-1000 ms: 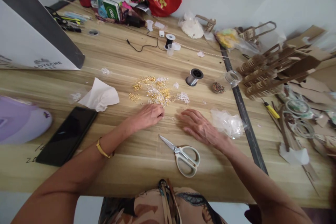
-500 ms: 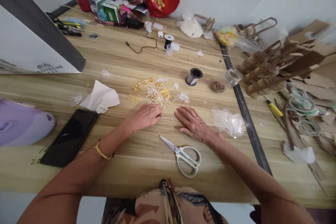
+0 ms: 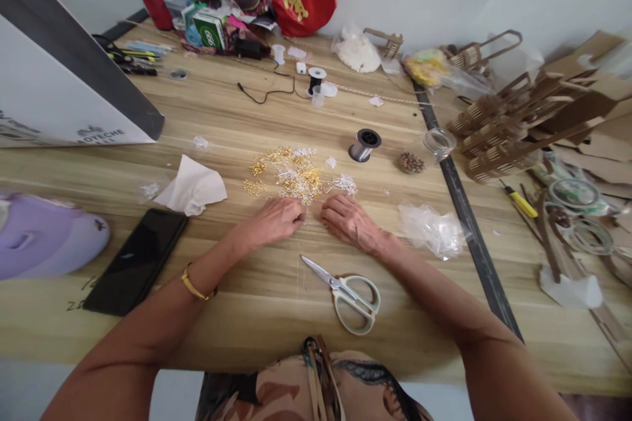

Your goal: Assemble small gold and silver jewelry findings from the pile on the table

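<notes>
1. A fine silvery chain lies across the gap between the two hands, just nearer the wearer than the heap of metal bits; a small ring seems to sit at its right end. It should be very light and limp, slippery and easily tangled, so an end or the ring looks the best place to take hold.

2. The left hand is curled at the chain's left end, thumb and forefinger close together – whether they pinch it, I cannot tell.

3. The right hand bends its fingers down beside the other end; its fingertips are hidden, so its grip cannot be told either.

4. Beyond is the heap of metal bits, gold and silver, spiky and glinting, likely hard and loose.

5. Nearer the wearer lie scissors, with pale, rounded handles and smooth pointed blades.

6. Further out stand a spool of shiny grey wire or thread and, to the right, crinkled clear plastic bags – thin and soft-looking.

7. Under everything, the tabletop shows streaky wood grain.
</notes>
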The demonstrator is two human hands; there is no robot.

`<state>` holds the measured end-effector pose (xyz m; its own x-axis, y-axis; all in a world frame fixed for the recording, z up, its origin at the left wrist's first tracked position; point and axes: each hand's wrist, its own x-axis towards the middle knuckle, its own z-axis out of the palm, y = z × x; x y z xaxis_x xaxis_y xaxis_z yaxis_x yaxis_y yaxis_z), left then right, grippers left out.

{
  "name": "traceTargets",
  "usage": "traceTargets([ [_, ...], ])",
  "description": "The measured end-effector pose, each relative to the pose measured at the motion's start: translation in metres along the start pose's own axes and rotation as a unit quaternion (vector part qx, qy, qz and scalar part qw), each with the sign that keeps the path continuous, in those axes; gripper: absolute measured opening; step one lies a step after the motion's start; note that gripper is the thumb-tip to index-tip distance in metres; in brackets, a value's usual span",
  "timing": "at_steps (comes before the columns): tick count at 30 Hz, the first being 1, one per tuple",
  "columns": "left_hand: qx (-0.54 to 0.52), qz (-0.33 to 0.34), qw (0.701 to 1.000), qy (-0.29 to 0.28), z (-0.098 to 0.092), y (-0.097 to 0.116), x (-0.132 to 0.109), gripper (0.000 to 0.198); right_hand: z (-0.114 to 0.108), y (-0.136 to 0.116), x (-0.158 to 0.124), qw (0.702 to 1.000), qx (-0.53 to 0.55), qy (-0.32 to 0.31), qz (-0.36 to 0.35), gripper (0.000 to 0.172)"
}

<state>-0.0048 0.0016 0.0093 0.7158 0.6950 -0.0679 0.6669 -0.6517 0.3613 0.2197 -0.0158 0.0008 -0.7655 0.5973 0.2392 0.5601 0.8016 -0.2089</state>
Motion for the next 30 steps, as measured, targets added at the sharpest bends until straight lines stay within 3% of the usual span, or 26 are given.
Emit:
traceTargets([
  [12,0.008,-0.002,1.0,0.003,0.001,-0.002,0.0,0.015,0.013,-0.003,-0.013,1.0,0.025,-0.004,0.016,0.027],
  [22,0.003,-0.05,0.999,-0.005,-0.001,0.006,0.0,0.013,0.013,0.0,-0.017,0.999,-0.034,0.002,-0.04,0.028],
  [30,-0.111,-0.054,0.991,0.047,-0.009,0.0,0.004,0.014,0.013,0.002,-0.018,0.998,-0.022,0.027,-0.043,0.027],
])
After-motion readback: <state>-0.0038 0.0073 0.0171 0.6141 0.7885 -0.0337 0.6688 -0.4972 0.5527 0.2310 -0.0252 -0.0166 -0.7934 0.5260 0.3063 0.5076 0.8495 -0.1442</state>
